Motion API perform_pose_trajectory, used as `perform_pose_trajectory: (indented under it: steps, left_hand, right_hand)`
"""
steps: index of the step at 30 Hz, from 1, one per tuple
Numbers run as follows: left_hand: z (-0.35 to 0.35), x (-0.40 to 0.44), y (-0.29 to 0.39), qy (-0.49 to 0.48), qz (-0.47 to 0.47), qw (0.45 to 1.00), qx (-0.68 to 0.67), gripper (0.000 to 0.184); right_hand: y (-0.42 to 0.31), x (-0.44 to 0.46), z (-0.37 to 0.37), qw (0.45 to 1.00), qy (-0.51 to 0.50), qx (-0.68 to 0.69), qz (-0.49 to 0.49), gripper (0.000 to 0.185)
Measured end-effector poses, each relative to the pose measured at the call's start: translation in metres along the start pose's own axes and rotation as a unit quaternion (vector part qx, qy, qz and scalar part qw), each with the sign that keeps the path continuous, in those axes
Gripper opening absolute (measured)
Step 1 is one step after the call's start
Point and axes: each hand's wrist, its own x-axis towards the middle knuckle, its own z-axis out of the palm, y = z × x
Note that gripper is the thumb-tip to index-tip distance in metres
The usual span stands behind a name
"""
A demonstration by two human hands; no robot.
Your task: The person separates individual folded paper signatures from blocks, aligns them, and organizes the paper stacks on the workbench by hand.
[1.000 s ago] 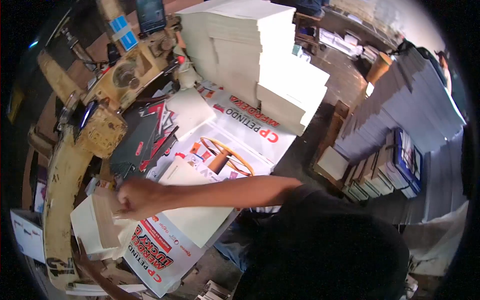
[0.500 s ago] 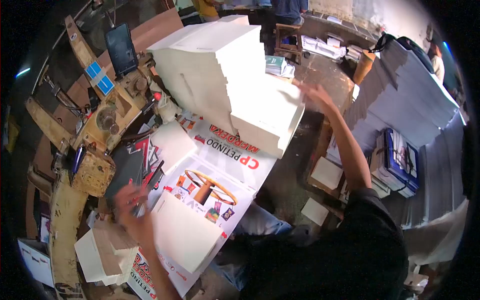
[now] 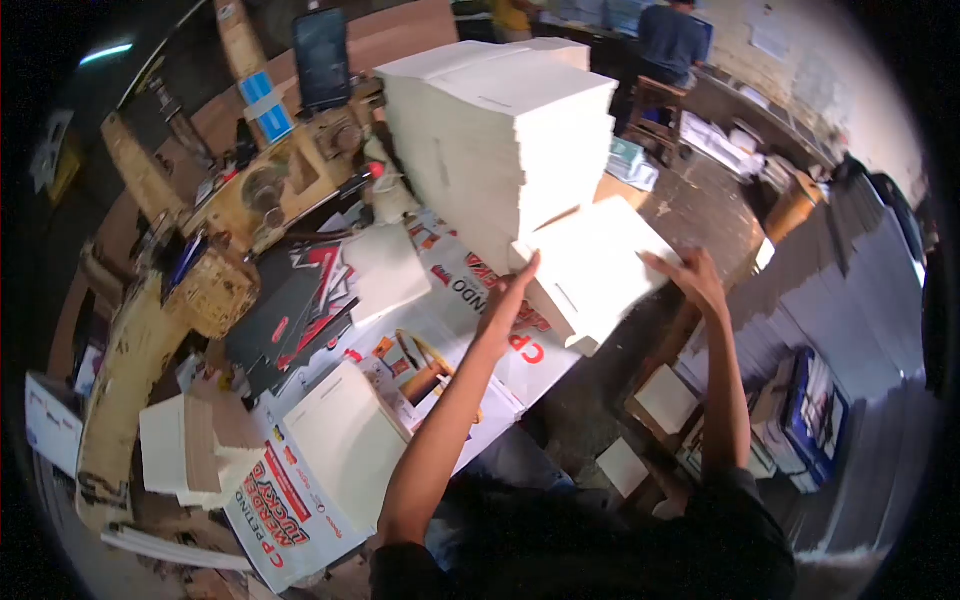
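Left hand (image 3: 507, 303) has shifted from beside the dark covers (image 3: 262, 325) to the short paper stack (image 3: 605, 265); right hand (image 3: 699, 282) was past that stack's far right corner and is now at its right edge. Camera angle also changed.

Head view: left hand upright at the stack's near left side, a fingertip against it, other fingers hidden; grip cannot be told. Right hand partly open, finger and thumb at the edge; whether it grips underneath cannot be told. Short stack lies between the hands, immediately right of the tall paper stack (image 3: 455, 150), its edges looking fairly even.

Extent: tall stack built up well above the short one. Separately, a paper pile (image 3: 345, 440) lies nearer on the printed sheet (image 3: 325, 520), and a paper block (image 3: 168, 445) sits at near left beside the yellow machine (image 3: 125, 375); neither hand touches them. Phone (image 3: 321, 60) upright at far left; blue bundle (image 3: 815, 410) at right.
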Motion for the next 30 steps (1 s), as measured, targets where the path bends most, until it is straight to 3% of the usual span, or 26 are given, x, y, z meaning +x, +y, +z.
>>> perform_pose_trajectory:
  steps: [2,4,5,8,12,13,16,17,18,20,22,23,24,25,26,27,28,29,30]
  left_hand:
    - [0.0,-0.012,0.006,-0.004,-0.046,0.998,-0.034,0.077]
    - [0.0,0.0,-0.015,0.014,0.06,0.998,-0.004,0.078]
    - [-0.001,-0.015,-0.002,-0.026,0.025,0.999,-0.008,0.08]
    - [-0.004,-0.023,-0.017,0.034,0.048,0.996,-0.067,0.077]
    - [-0.025,-0.071,-0.01,0.052,0.059,0.994,-0.075,0.077]
    - [-0.034,-0.083,-0.013,0.073,0.107,0.989,-0.072,0.077]
    - [-0.053,-0.148,0.01,0.102,0.176,0.976,-0.072,0.081]
    - [-0.057,-0.174,0.022,0.135,0.239,0.962,0.0,0.082]
    - [-0.061,-0.196,0.029,0.167,0.297,0.937,0.073,0.083]
    - [-0.067,-0.229,0.034,0.203,0.46,0.852,0.144,0.076]
    - [-0.085,-0.277,0.048,0.231,0.453,0.769,0.387,0.062]
    - [-0.094,-0.288,0.045,0.23,0.449,0.771,0.388,0.062]
    - [-0.101,-0.3,0.041,0.254,0.487,0.707,0.444,0.052]
    - [-0.107,-0.309,0.04,0.277,0.522,0.635,0.498,0.042]
    - [-0.11,-0.317,0.039,0.277,0.515,0.636,0.504,0.042]
    - [-0.113,-0.328,0.037,0.281,0.53,0.587,0.543,0.035]
    - [-0.118,-0.338,0.036,0.29,0.544,0.532,0.58,0.028]
    - [-0.125,-0.35,0.035,0.293,0.515,0.544,0.594,0.022]
    - [-0.128,-0.356,0.036,0.302,0.507,0.543,0.597,0.022]
  right_hand:
    - [-0.026,-0.037,-0.012,0.999,-0.024,0.041,0.013,0.06]
    - [-0.035,-0.068,-0.017,0.994,-0.065,0.078,0.038,0.058]
    - [-0.02,-0.08,-0.004,0.997,-0.021,0.078,0.005,0.059]
    - [-0.057,-0.128,-0.007,0.986,-0.042,0.105,0.122,0.06]
    - [-0.093,-0.166,0.001,0.966,-0.043,0.195,0.164,0.048]
    - [-0.098,-0.175,0.006,0.967,-0.029,0.215,0.131,0.044]
    - [-0.103,-0.191,0.023,0.931,-0.148,0.316,0.107,0.051]
    - [-0.099,-0.194,0.034,0.943,-0.152,0.294,0.03,0.057]
    - [-0.111,-0.202,0.043,0.951,-0.071,0.302,-0.01,0.059]
    - [-0.156,-0.198,0.035,0.943,-0.059,0.328,-0.01,0.067]
    - [-0.182,-0.184,0.031,0.797,-0.276,0.534,0.062,0.083]
    - [-0.201,-0.176,0.031,0.697,-0.39,0.598,0.068,0.089]
    - [-0.222,-0.173,0.032,0.577,-0.492,0.648,0.076,0.095]
    - [-0.249,-0.182,0.034,0.61,-0.481,0.628,0.05,0.093]
    - [-0.27,-0.189,0.037,0.641,-0.471,0.606,0.024,0.092]
    - [-0.279,-0.189,0.043,0.633,-0.479,0.608,0.029,0.092]
    - [-0.289,-0.186,0.05,0.56,-0.523,0.64,0.055,0.084]
    - [-0.3,-0.184,0.056,0.484,-0.565,0.663,0.08,0.078]
    - [-0.31,-0.187,0.06,0.48,-0.575,0.658,0.079,0.078]
